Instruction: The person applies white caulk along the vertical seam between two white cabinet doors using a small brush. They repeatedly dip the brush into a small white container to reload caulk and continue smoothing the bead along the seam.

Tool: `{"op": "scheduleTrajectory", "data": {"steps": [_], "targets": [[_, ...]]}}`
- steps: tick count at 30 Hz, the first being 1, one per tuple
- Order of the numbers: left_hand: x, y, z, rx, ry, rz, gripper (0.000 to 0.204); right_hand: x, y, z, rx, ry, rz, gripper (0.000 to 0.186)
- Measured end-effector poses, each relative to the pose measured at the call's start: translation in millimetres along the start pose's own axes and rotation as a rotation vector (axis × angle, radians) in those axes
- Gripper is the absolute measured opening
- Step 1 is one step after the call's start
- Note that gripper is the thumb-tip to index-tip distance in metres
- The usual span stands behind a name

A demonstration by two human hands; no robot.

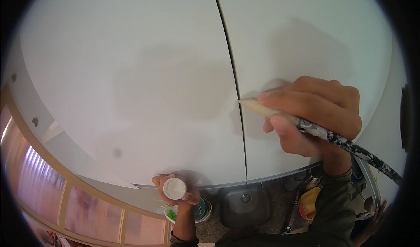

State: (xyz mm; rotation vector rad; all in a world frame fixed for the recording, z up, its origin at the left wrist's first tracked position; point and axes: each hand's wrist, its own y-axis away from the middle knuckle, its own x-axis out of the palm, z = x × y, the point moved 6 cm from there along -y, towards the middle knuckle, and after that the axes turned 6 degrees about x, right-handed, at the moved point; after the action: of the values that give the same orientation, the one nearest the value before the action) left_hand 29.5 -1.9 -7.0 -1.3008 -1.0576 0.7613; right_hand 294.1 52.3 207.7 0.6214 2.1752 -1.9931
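Note:
In my right hand [315,111] is a paintbrush [262,110] with a pale pointed bristle tip and a dark handle speckled with white paint. My fingers pinch it near the bristles. The tip touches or almost touches the dark gap [238,97] between two white cabinet doors, the left door [122,28] and the right door [315,10]. Lower down, my left hand [189,199] is wrapped round a small white round cup [175,188] with whitish contents, close to the left door's bottom edge.
Below the doors, a dark sink [247,209] is set in a speckled countertop [278,223]. A yellow container [309,201] stands right of the sink. Tubs, one dark green [201,209], sit behind my left wrist. A wood-framed window [92,207] lies at the left.

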Motion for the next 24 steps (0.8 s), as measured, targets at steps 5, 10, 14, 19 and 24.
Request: {"op": "scheduleTrajectory", "data": {"steps": [5,10,14,19,24], "targets": [[0.1,-1.6,-1.4,-0.019,-0.017,0.003,0.067,0.5,1.2,-0.8,0.022,-0.013,-0.042,0.020],[-0.3,0.3,0.5,-0.014,-0.008,-0.018,0.066,0.6,0.3,-1.7,-0.019,-0.021,-0.045,0.020],[-0.8,-0.9,0.0,-0.002,-0.029,0.017,0.064,2.2,0.3,-2.5,0.002,-0.021,-0.025,0.020],[2.3,-1.2,-1.3,-0.008,-0.009,-0.015,0.064,1.4,0.3,-4.9,-0.011,-0.018,-0.027,0.020],[0.4,-0.1,0.3,0.012,-0.022,0.035,0.062,2.5,-0.4,-5.4,-0.005,-0.043,-0.011,0.018]]}}
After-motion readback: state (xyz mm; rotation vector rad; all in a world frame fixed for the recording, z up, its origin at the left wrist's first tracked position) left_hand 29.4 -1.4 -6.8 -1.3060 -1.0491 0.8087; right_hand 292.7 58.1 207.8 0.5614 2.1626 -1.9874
